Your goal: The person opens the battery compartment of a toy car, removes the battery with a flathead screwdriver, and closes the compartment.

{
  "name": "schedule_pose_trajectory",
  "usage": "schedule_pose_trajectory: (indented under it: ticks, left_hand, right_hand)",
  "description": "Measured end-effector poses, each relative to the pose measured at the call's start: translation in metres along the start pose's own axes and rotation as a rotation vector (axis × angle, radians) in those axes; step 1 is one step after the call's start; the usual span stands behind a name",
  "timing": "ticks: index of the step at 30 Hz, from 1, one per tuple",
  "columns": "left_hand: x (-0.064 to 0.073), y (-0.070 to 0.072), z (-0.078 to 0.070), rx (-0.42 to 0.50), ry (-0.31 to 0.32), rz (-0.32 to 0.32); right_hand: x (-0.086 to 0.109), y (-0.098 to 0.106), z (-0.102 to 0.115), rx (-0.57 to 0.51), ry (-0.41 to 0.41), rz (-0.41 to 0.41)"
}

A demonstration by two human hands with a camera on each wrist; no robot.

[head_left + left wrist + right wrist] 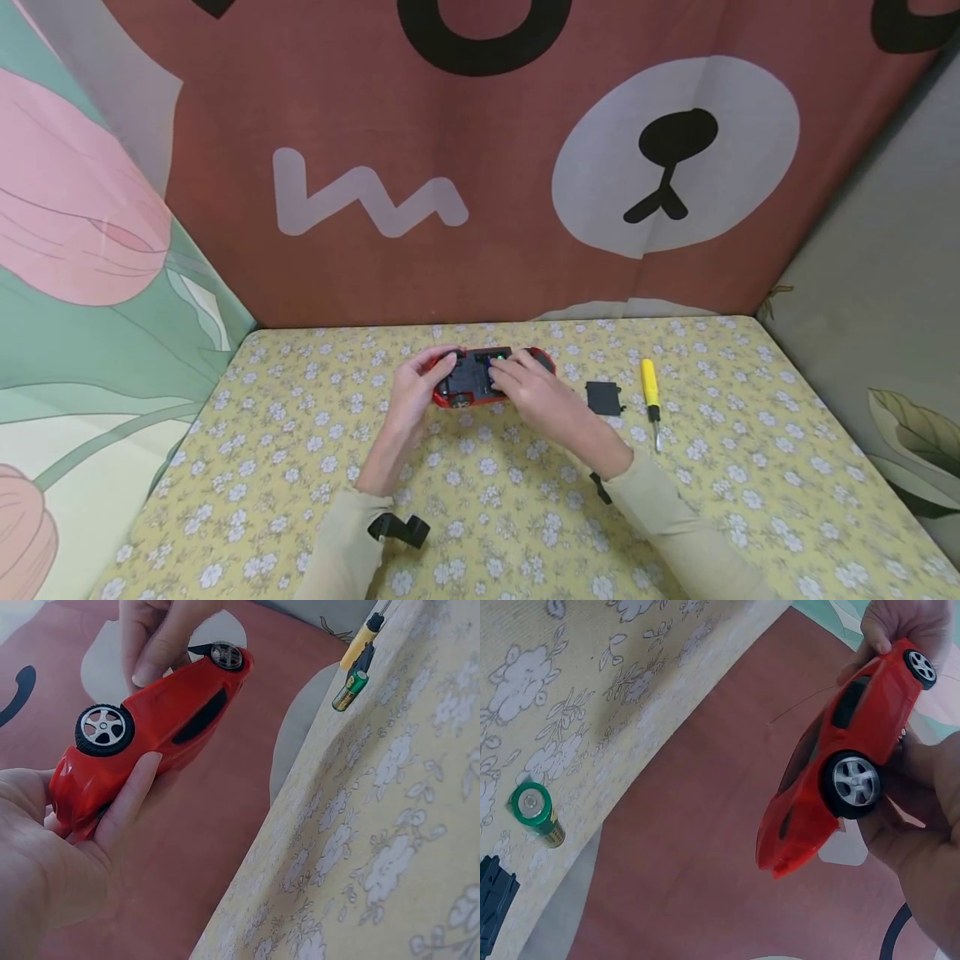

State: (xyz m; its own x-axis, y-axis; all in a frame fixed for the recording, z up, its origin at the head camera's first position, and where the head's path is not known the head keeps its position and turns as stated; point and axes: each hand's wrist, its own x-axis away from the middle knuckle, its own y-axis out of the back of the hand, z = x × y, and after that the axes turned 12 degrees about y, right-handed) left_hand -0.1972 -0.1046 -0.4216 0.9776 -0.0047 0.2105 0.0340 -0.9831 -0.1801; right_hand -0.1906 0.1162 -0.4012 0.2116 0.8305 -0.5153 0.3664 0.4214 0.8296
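Note:
A red toy car (467,381) is held upside down above the table, its black underside facing up in the head view. My left hand (415,385) grips one end of it, with a finger stretched along the red body in the left wrist view. The fingers of my right hand (534,390) reach into the open battery compartment (492,375), where bits of green and blue show. Those fingers cover most of the compartment, and I cannot tell whether they pinch something there. One green battery (536,806) lies on the table on the right hand's side.
A flat black battery cover (603,398) lies right of the car. Beyond it is a yellow-handled screwdriver (650,392), its metal tip toward me. The flowered tablecloth (480,517) runs back to a brown cloth backdrop (510,275) with a bear print.

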Motion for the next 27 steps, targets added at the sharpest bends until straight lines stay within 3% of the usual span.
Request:
schedule_pose_trajectory:
  ticks: [6, 16, 27]
  left_hand:
    - [0.0009, 0.0001, -0.0009, 0.016, 0.001, -0.008]
    - [0.0023, -0.0007, -0.0015, 0.033, -0.003, 0.015]
    - [0.0021, -0.0007, 0.0001, 0.035, -0.007, 0.041]
  right_hand:
    - [-0.0006, -0.0003, -0.0025, -0.081, -0.017, -0.076]
    - [-0.0021, 0.0004, -0.0054, -0.210, -0.083, -0.123]
    - [-0.0043, -0.0037, -0.0080, -0.371, -0.112, -0.285]
